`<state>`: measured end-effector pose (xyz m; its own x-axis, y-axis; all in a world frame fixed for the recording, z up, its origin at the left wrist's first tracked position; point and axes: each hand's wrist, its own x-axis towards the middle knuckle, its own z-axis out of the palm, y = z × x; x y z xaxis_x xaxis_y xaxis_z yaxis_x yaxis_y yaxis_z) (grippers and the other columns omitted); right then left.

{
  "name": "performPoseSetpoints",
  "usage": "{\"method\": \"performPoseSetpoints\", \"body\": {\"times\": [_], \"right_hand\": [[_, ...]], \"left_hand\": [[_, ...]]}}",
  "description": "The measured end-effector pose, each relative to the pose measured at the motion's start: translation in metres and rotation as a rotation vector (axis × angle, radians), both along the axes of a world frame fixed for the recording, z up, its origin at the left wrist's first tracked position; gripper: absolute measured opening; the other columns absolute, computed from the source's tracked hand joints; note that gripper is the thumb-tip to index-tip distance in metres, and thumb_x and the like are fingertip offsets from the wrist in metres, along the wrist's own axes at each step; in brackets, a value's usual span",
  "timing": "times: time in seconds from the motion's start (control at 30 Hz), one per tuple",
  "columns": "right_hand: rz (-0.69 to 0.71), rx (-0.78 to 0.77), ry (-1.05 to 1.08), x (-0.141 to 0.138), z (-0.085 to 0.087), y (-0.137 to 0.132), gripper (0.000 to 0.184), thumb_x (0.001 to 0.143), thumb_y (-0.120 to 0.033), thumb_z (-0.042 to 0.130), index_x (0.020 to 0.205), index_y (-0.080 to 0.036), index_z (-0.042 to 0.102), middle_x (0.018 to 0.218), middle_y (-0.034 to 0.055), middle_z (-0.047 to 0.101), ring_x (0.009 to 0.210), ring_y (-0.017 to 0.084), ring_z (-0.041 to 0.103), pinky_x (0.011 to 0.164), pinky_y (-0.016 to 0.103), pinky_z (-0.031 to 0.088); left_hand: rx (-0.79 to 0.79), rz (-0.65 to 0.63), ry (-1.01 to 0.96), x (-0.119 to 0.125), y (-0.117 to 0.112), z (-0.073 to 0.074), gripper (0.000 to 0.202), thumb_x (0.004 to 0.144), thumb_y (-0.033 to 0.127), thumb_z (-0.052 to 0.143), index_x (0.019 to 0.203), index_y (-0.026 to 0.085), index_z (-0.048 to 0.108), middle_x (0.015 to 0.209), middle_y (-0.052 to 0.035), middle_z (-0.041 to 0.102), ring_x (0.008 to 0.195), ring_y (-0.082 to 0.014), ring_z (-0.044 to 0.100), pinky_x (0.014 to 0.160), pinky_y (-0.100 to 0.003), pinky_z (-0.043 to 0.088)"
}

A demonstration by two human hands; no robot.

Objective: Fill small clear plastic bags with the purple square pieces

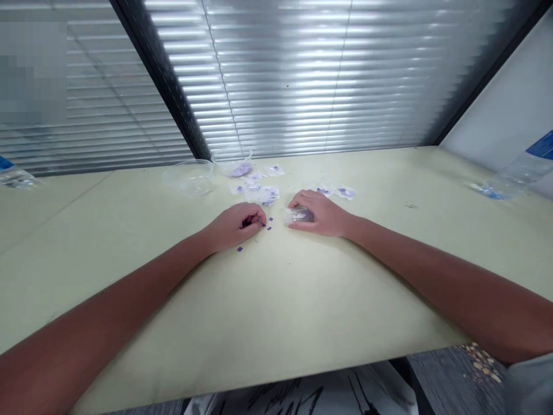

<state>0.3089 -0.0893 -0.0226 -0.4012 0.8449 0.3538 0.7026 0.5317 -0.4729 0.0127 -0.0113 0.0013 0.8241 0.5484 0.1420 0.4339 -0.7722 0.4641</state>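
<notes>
My left hand [242, 223] rests on the table with its fingers curled closed around small dark purple pieces [247, 222]. Beside its fingertips lie a few loose purple squares [270, 219], and another purple square [239, 249] sits nearer to me. To the right, my right hand [322, 213] is wrapped around a small clear plastic bag [299, 215] that lies on the table, thumb on the near side and fingers on the far side. The bag's contents are partly hidden by the hand.
Behind my hands lie several small clear bags with purple bits [264, 195] and more bags [344, 193]. A clear bowl with pale purple bits [238, 168] and another clear bowl [194, 178] stand by the blinds. Plastic bottles lie at far left [17, 176] and right [514, 176].
</notes>
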Motion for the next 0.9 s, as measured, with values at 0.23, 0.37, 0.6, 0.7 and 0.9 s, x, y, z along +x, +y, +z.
{"method": "performPoseSetpoints", "body": {"times": [0.23,0.37,0.6,0.7,0.9], "right_hand": [[-0.003,-0.005,0.003,-0.001,0.0,-0.001,0.044,0.097,-0.065,0.069,0.119,-0.026,0.066,0.127,0.0108,0.071,0.119,0.032,0.064,0.109,0.05,0.043],[-0.002,-0.009,0.006,-0.001,0.001,-0.001,0.045,0.097,-0.065,0.069,0.118,-0.026,0.066,0.126,0.0109,0.071,0.118,0.032,0.064,0.107,0.049,0.044],[-0.007,-0.015,0.0,-0.003,0.004,-0.002,0.042,0.097,-0.062,0.07,0.118,-0.025,0.066,0.125,0.0108,0.071,0.117,0.031,0.064,0.108,0.049,0.043],[-0.011,-0.019,-0.003,-0.003,0.005,-0.003,0.042,0.097,-0.062,0.071,0.118,-0.026,0.066,0.125,0.0108,0.071,0.117,0.031,0.064,0.109,0.05,0.043],[-0.015,-0.025,-0.001,-0.004,0.005,-0.003,0.042,0.097,-0.062,0.071,0.118,-0.026,0.066,0.126,0.0106,0.071,0.119,0.031,0.064,0.109,0.05,0.043]], "left_hand": [[0.002,-0.01,-0.003,-0.001,0.0,-0.001,0.017,0.096,0.032,0.057,0.098,0.022,0.071,0.082,-0.0005,0.063,0.078,-0.018,0.058,0.071,-0.029,0.044],[0.005,0.0,0.0,0.0,0.0,-0.001,0.018,0.096,0.033,0.057,0.098,0.023,0.071,0.083,-0.0012,0.064,0.078,-0.0188,0.059,0.071,-0.029,0.045],[0.214,-0.015,-0.061,-0.001,-0.003,-0.001,0.015,0.098,0.032,0.057,0.102,0.023,0.067,0.099,-0.0057,0.07,0.096,-0.0243,0.063,0.094,-0.04,0.047],[0.344,0.114,-0.11,-0.003,0.001,-0.003,0.019,0.099,0.033,0.06,0.114,0.024,0.067,0.114,-0.0084,0.071,0.112,-0.0292,0.062,0.108,-0.047,0.042],[0.12,0.2,-0.086,-0.005,0.012,-0.008,0.029,0.1,0.046,0.061,0.116,0.023,0.068,0.119,-0.0099,0.07,0.117,-0.0301,0.062,0.103,-0.045,0.048]]}}
